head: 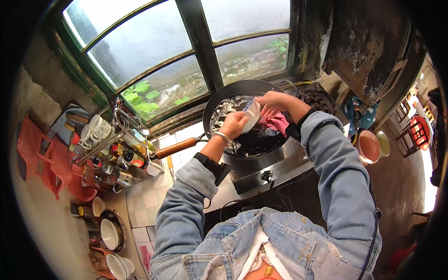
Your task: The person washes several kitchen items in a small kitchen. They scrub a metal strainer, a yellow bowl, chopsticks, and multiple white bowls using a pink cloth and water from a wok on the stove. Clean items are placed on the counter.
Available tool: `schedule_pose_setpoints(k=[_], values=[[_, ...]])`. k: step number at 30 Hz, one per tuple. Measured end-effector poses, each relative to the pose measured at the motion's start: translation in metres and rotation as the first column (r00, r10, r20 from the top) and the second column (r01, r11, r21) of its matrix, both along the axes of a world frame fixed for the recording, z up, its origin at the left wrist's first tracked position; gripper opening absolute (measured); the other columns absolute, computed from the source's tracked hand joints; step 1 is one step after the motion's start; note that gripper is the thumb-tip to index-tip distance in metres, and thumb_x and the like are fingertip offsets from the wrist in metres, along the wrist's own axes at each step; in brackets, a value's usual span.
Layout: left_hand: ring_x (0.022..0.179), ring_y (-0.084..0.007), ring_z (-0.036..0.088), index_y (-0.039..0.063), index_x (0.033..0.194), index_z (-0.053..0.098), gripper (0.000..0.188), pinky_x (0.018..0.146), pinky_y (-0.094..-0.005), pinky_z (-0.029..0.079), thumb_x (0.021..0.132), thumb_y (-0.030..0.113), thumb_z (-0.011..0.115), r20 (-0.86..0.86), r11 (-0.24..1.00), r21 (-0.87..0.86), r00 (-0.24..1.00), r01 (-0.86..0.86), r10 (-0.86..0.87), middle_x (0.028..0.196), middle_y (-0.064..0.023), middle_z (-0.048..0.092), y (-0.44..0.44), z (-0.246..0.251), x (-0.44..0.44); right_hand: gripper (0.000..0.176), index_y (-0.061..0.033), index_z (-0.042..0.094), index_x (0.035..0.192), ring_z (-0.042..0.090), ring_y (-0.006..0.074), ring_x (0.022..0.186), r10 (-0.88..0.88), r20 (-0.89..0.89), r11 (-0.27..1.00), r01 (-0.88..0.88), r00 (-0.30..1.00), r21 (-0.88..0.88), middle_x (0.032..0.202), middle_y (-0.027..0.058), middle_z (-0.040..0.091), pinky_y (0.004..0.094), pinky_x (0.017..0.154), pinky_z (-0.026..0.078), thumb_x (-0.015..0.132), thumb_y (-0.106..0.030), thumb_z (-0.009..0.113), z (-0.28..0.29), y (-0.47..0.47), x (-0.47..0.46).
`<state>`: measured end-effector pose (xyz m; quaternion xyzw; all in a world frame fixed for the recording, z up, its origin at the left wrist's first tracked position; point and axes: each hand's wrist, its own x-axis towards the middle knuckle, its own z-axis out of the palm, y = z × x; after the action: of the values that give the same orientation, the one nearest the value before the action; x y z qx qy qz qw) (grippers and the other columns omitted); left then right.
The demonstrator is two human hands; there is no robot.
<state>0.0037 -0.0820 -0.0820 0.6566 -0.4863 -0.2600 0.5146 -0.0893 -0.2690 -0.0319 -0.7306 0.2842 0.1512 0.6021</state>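
A large black wok with a wooden handle sits on a steel gas stove, with water in it. Over the wok, my left hand grips the near left side of a pale bowl, which is tilted on its edge. My right hand is at the bowl's upper right rim; blur hides how its fingers meet the rim. Just below my right hand a pink cloth hangs in the wok, its hold on the hand unclear.
A metal rack with bottles and jars stands left of the wok handle. Bowls are stacked at the lower left. A second burner and a blue gas cylinder are on the right. A window rises behind the wok.
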Motion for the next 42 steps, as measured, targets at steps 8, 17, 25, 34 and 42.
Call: schedule_pose_setpoints(k=[8, 17, 25, 34, 42], values=[[0.063, -0.0207, 0.052, 0.001, 0.086, 0.059, 0.023, 0.063, -0.0314, 0.042, 0.082, 0.023, 0.051, 0.318, 0.982, 0.180, 0.941, 0.060, -0.116, 0.069, -0.0153, 0.058, 0.005, -0.018, 0.008, 0.017, 0.0030, 0.054, 0.081, 0.056, 0.0218, 0.050, -0.109, -0.048, 0.993, 0.111, 0.993, 0.036, 0.069, 0.0167, 0.059, 0.0276, 0.042, 0.045, 0.076, -0.007, 0.041, -0.046, 0.024, 0.014], [0.083, -0.0286, 0.058, -0.007, 0.109, 0.043, 0.037, 0.068, -0.0354, 0.051, 0.075, 0.001, 0.053, -0.734, 0.938, 0.230, 0.587, -0.259, 0.342, 0.099, -0.0202, 0.053, -0.006, -0.038, 0.041, 0.023, 0.0051, 0.058, 0.087, 0.061, 0.0304, 0.074, -0.132, 0.245, 0.626, 0.272, 0.961, -0.731, 0.084, 0.0213, 0.060, 0.0368, 0.066, 0.048, 0.074, -0.011, 0.048, -0.006, 0.019, -0.005], [0.083, -0.0256, 0.058, -0.002, 0.100, 0.050, 0.028, 0.071, -0.0323, 0.051, 0.074, 0.006, 0.054, -0.707, 0.982, 0.104, 0.683, -0.157, 0.184, 0.094, -0.0125, 0.057, -0.039, -0.003, 0.003, 0.024, 0.0021, 0.049, 0.103, 0.057, 0.0243, 0.084, -0.551, 0.359, 0.793, 0.339, 0.753, 0.505, 0.095, 0.0120, 0.056, 0.0397, 0.071, 0.048, 0.081, -0.005, 0.050, -0.048, 0.027, -0.014], [0.082, -0.0387, 0.056, 0.004, 0.106, 0.037, 0.042, 0.069, -0.0414, 0.045, 0.070, 0.010, 0.057, 0.313, 0.887, -0.058, 0.836, -0.457, 0.451, 0.084, -0.0236, 0.055, -0.021, 0.031, -0.028, 0.024, -0.0034, 0.054, 0.094, 0.053, 0.0181, 0.073, -0.151, 0.335, 0.987, 0.162, 0.930, -0.004, 0.084, 0.0073, 0.054, 0.0308, 0.062, 0.046, 0.076, -0.020, 0.058, -0.099, -0.067, 0.007], [0.083, -0.0323, 0.054, 0.007, 0.109, 0.042, 0.033, 0.070, -0.0354, 0.045, 0.076, 0.007, 0.047, 0.594, 0.803, -0.519, 0.552, -0.293, 0.585, 0.093, -0.0138, 0.049, 0.044, 0.052, -0.033, 0.024, 0.0064, 0.054, 0.098, 0.056, 0.0143, 0.077, 0.150, 0.829, 0.977, 0.046, 0.538, -0.207, 0.091, 0.0090, 0.059, 0.0262, 0.069, 0.045, 0.079, -0.008, 0.049, -0.069, -0.075, 0.016]])
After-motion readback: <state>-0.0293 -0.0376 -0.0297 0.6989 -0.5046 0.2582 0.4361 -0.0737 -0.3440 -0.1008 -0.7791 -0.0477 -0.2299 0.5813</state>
